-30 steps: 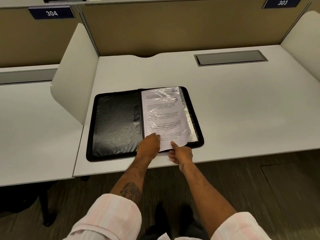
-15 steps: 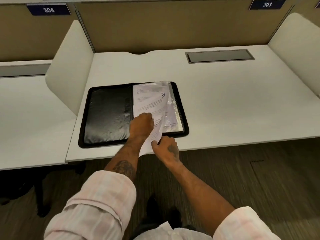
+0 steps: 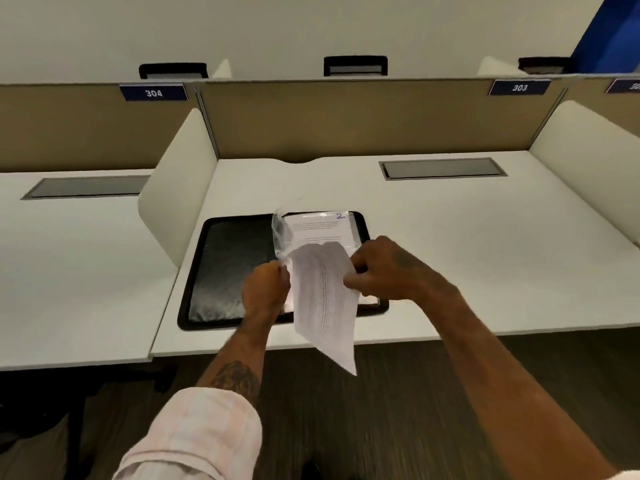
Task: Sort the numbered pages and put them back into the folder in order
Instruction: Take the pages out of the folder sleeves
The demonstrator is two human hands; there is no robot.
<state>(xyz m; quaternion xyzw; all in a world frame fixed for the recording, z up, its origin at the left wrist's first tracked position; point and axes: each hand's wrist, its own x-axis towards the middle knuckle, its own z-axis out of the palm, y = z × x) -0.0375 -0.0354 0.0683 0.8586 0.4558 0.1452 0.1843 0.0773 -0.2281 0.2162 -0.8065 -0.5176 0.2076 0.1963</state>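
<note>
An open black folder (image 3: 228,271) lies on the white tabletop (image 3: 485,254), with a page marked 2 (image 3: 322,226) in its right half. The right grip (image 3: 388,268) pinches a loose printed page (image 3: 323,306) over the tabletop's near edge. The left grip (image 3: 265,289) curls around a clear plastic sleeve (image 3: 280,233).

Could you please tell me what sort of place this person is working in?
Likely a library or study hall with numbered carrels: plate 304 and plate 303, white side dividers between the desks, and a recessed cable hatch.
</note>
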